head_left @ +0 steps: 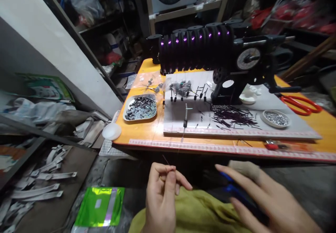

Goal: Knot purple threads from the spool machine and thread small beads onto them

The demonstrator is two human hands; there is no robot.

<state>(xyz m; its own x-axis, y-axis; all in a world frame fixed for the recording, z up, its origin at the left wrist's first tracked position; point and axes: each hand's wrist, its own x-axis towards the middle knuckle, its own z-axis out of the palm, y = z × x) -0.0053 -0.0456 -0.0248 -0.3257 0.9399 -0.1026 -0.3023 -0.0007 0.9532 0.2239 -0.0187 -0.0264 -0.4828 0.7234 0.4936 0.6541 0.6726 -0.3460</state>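
Observation:
My left hand (163, 194) is closed in a pinch, thumb against forefinger, on a thin dark strand (165, 159) that points up and left. A faint line seems to run up from there toward the board. My right hand (258, 194), lower right, has its fingers around a blue-handled tool (237, 189); motion blur hides its jaws, so the exact kind is unclear. A light wrap covers one finger of that hand. Both hands are over olive-green cloth (202, 208), in front of the table edge and apart from each other.
A black machine with a row of spools (196, 47) and a crank stands on a grey board (181, 121). Around it are a tray of small parts (140, 108), dark sticks (233, 117), a dish of metal bits (276, 119), red-handled scissors (301, 104) and a green packet (99, 206).

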